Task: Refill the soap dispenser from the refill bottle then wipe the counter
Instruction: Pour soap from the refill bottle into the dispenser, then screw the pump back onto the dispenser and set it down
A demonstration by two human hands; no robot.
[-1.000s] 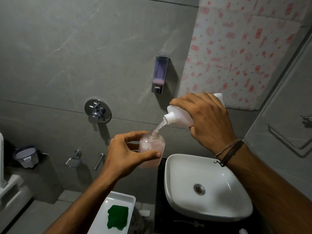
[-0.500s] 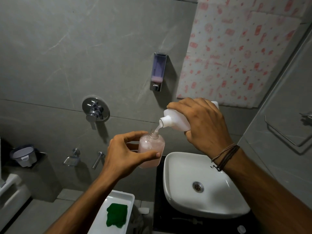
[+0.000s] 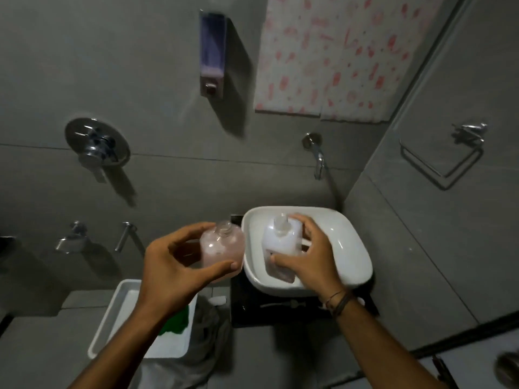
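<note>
My left hand (image 3: 171, 265) grips a clear soap dispenser bottle (image 3: 222, 249) holding pink soap, its neck open and upright, just left of the white sink (image 3: 352, 248). The white refill bottle (image 3: 280, 242) stands upright over the sink bowl, with my right hand (image 3: 311, 254) wrapped around it; pink liquid shows in its lower part. Both bottles are side by side and apart. A green cloth (image 3: 177, 322) lies in a white tray (image 3: 123, 310) below my left arm, partly hidden by it.
The sink sits on a dark counter (image 3: 250, 310), where a pump head (image 3: 280, 304) lies. On the grey wall hang a soap dispenser (image 3: 212, 54), a faucet (image 3: 316, 154), a shower valve (image 3: 97, 146) and a towel ring (image 3: 446, 161).
Pouring has stopped. My right hand has turned the refill bottle upright and lowered it over the sink. My view has tilted down, so the sink sits higher in the frame.
</note>
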